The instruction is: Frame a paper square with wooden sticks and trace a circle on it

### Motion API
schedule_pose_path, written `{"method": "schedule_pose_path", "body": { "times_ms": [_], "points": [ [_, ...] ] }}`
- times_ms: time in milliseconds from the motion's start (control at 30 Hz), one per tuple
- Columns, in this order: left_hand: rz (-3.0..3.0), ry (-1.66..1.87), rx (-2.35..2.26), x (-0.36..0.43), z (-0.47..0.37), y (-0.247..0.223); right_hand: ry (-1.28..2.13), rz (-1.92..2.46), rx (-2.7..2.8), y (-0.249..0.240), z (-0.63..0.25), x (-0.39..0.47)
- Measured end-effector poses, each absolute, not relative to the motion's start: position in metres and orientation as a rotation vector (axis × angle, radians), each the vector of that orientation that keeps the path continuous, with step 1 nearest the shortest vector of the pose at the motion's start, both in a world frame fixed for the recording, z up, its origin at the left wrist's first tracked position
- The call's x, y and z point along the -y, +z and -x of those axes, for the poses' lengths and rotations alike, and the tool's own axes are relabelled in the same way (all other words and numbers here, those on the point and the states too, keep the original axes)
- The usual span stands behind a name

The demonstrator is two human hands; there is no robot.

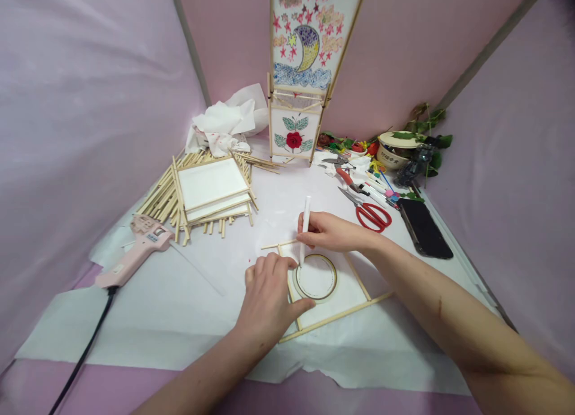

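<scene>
A white pen [306, 217] stands nearly upright in my right hand [330, 230], whose fingers are pinched round it. Its tip is down at the upper left edge of a thin round ring [333, 283], which may be a tape roll's core. My left hand [267, 292] holds the ring from the left, index finger at its upper left and thumb at its lower edge. Under the ring lies a white panel [353, 292] framed with thin wooden sticks [335, 315]. Dark marks show inside the ring.
A pink glue gun [141, 247] with a black cord lies left, near stacked framed panels [213, 184] on wooden sticks [157, 199]. Behind stands a decorated panel structure [294, 118]. Red scissors [372, 216], pliers [345, 174], a phone [424, 228] and a lidded pot [395, 151] are on the right.
</scene>
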State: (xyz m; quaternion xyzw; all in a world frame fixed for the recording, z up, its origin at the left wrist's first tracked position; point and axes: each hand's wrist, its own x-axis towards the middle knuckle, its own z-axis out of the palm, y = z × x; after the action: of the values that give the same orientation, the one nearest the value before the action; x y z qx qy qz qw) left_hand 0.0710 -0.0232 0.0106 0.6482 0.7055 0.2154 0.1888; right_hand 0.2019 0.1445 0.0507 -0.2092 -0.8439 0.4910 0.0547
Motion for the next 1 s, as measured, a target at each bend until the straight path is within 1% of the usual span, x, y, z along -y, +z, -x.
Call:
{"method": "schedule_pose_path", "body": {
  "times_ms": [167,433,1000],
  "points": [
    [-1.818,0.593,-1.988,0.023,-0.071,0.011,1.476,0.684,2.549,0.052,-0.203,-0.145],
    [-1.826,0.591,-1.99,0.023,-0.071,0.011,1.333,0.731,2.576,0.055,-0.208,-0.144],
    [-1.832,0.589,-2.003,0.022,-0.07,0.011,1.216,0.833,2.563,0.054,-0.218,-0.145]
  ]
}}
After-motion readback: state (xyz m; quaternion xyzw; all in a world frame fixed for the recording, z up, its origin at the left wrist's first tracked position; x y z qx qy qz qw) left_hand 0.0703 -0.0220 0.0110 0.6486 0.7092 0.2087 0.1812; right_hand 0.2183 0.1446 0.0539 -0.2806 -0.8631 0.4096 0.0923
